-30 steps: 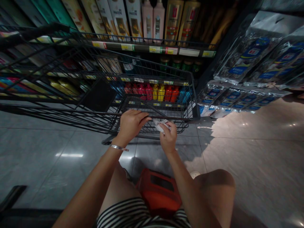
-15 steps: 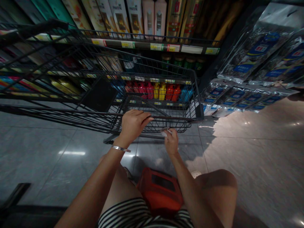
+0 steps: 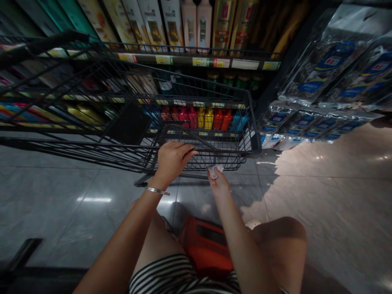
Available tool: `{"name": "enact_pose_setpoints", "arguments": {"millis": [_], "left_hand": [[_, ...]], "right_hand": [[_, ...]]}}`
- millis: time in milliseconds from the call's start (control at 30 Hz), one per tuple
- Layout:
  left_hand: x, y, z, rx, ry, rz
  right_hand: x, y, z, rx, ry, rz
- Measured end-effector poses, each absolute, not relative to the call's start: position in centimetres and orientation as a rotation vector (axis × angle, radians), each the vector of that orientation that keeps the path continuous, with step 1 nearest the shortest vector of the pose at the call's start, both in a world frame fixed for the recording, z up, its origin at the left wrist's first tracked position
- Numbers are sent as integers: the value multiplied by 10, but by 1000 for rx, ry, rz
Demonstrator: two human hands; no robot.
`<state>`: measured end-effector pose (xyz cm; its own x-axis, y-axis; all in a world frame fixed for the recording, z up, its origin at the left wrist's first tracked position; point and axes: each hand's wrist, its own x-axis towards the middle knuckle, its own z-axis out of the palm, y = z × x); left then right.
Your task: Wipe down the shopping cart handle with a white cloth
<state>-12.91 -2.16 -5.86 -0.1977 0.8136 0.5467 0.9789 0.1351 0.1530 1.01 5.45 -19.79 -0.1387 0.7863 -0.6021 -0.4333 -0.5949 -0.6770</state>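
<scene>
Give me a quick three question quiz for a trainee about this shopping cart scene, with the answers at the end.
1. True or false: the left hand rests on the rim of the black wire cart.
2. What does the right hand hold? A) a red bottle B) a small crumpled white paper C) a phone
3. What is worn on the left wrist?

Key: 1 true. 2 B. 3 a silver bracelet.
</scene>
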Motion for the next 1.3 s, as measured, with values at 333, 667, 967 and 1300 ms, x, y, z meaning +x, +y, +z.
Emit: {"name": "enact_pose_setpoints", "arguments": {"millis": [333, 667, 967, 1300], "left_hand": [[-128, -22, -59, -1722, -2056, -698], [-126, -24, -57, -1740, -2062, -716], [-122, -24, -59, -1719, -2058, -717], [-121, -21, -58, -1727, -2098, -745]], "right_hand": [[-1, 53, -168, -1174, -234, 1951], [42, 31, -153, -1073, -459, 1904], [9, 58, -197, -1291, -258, 1910], [4, 57, -176, -1167, -283, 1922]]}}
